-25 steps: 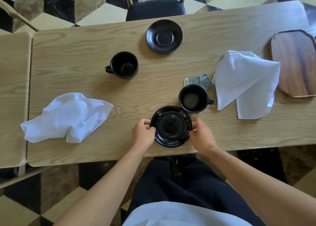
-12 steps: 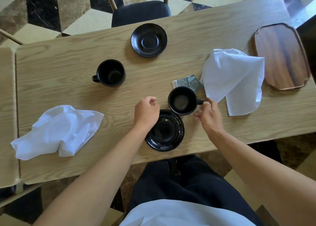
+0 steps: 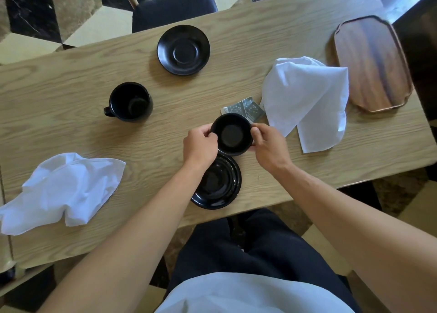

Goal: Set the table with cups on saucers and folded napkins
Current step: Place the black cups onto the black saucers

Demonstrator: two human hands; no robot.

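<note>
A black cup (image 3: 231, 134) is held between both hands just beyond the near black saucer (image 3: 217, 182). My left hand (image 3: 199, 144) grips its left side and my right hand (image 3: 267, 144) grips its right side, hiding the handle. The cup overlaps the saucer's far edge; whether it is lifted I cannot tell. A second black cup (image 3: 130, 101) stands at the left, handle to the left. A second black saucer (image 3: 183, 49) lies at the far side. One crumpled white napkin (image 3: 63, 189) lies at the near left, another white napkin (image 3: 307, 97) at the right.
A dark wooden tray (image 3: 372, 62) sits at the table's far right. A small patterned packet (image 3: 243, 108) lies between the held cup and the right napkin. A dark chair (image 3: 173, 7) stands beyond the wooden table (image 3: 71, 88). My dark-clothed legs are below the near edge.
Both hands left the near saucer, moved up to the cup beside it and took hold of it. The cup has shifted toward the saucer.
</note>
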